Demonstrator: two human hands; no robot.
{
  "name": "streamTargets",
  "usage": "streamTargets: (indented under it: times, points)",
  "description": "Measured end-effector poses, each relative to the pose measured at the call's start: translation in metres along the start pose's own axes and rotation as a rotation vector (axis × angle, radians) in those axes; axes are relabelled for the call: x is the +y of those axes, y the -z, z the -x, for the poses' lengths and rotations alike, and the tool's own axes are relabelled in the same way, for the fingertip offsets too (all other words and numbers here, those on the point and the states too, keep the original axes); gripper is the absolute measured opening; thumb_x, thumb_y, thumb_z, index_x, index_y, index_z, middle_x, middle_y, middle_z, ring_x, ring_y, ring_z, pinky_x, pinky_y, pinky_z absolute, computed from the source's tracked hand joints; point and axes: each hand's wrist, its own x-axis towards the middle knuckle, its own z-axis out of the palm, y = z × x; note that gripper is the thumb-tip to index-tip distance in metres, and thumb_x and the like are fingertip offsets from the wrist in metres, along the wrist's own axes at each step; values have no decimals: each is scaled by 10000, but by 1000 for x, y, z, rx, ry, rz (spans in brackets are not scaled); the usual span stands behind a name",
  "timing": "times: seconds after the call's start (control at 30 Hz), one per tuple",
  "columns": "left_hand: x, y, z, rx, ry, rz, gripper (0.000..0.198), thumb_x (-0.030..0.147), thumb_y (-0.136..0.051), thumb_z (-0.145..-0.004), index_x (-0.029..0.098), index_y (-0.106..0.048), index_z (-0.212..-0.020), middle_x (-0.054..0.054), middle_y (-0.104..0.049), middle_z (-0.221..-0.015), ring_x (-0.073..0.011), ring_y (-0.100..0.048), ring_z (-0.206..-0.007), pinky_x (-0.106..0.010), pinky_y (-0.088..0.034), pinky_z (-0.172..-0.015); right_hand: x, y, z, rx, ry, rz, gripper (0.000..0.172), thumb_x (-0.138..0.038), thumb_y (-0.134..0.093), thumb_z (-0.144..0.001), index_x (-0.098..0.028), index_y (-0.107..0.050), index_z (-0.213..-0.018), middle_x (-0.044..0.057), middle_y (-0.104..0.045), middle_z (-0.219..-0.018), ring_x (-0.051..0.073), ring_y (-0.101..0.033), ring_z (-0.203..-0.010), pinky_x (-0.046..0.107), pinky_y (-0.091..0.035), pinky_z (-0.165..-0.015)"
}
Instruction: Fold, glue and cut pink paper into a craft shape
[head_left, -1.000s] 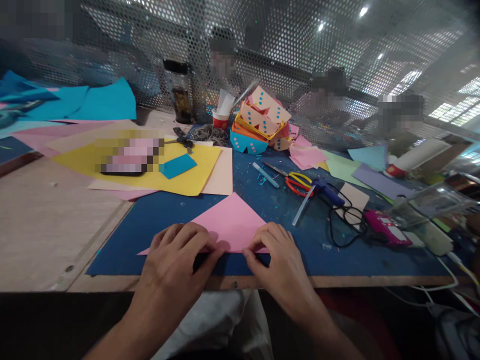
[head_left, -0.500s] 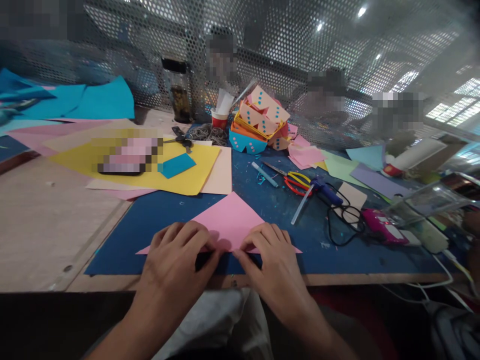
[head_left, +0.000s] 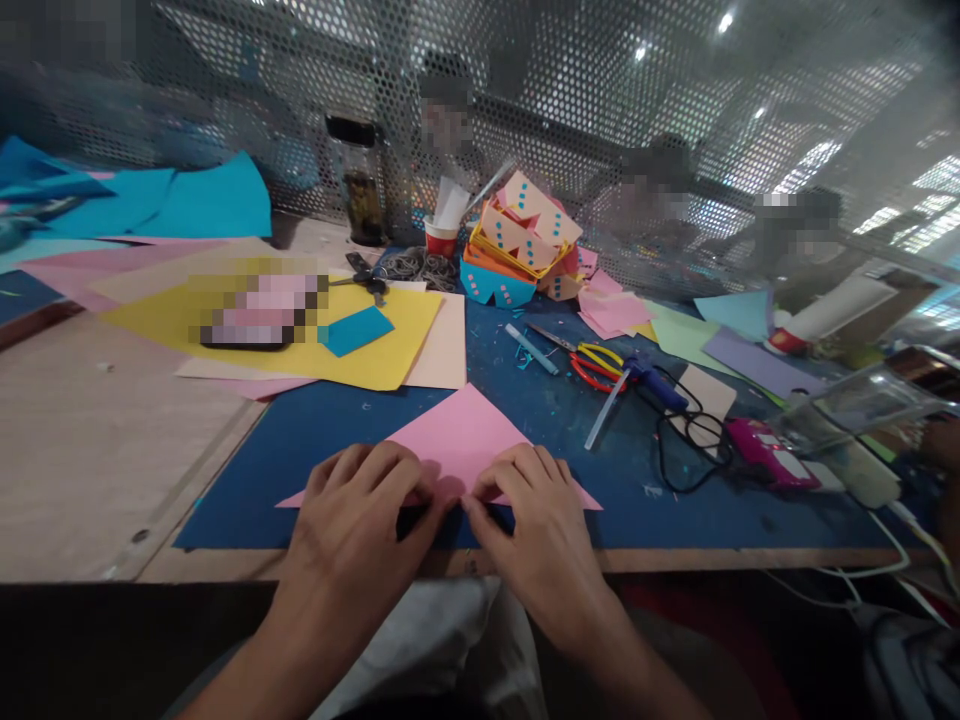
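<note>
Pinching the pink paper (head_left: 466, 440), left of the scissors (head_left: 579, 354), by its near edge, fingers of the left hand (head_left: 352, 525) and right hand (head_left: 541, 525) nearly meet; uneven pressure could crease it crookedly.

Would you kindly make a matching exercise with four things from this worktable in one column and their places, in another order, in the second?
Things
1. pink triangular paper
2. teal rectangular card
3. red-and-yellow-handled metal scissors
4. clear dark-lidded jar

Places
A. between the slim pale-blue tool and the blue plastic glue gun
B. upright in front of the perforated metal screen
C. partly beneath the left hand and the right hand
D. flat on the large yellow paper sheet

Right pairs: 1-C, 2-D, 3-A, 4-B.
</note>
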Motion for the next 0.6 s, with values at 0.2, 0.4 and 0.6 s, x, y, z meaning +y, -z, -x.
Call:
streamTargets:
  times: [0.2,0.4,0.6]
  points:
    - [-1,0,1,-11,13,14,179,369,-612,-1013,258,-608,-873,-50,-702,-959,-288,-571,-913,-448,-396,-815,-1,2,1,13,-1,-2,154,-178,-760,-945,-240,-636,-877,-5,-674,-964,223,-593,-950,403,-380,-839]
    - [-4,0,2,-16,9,31,142,347,-633,-1006,259,-607,-899,-47,-698,-986,-280,-566,-918,-439,-393,-817,3,7,1,0,-23,-38,139,-173,-767,-945,-236,-656,-890,0,-674,-980,226,-592,-971,408,-405,-856]
    - [-3,0,2,-13,5,48,182,354,-641,-1006,251,-596,-862,-41,-693,-953,-282,-555,-890,-442,-388,-815,8,11,3,-8,-41,-63,122,-195,-769,-955,-244,-675,-893,7,-685,-992,233,-602,-985,419,-421,-877]
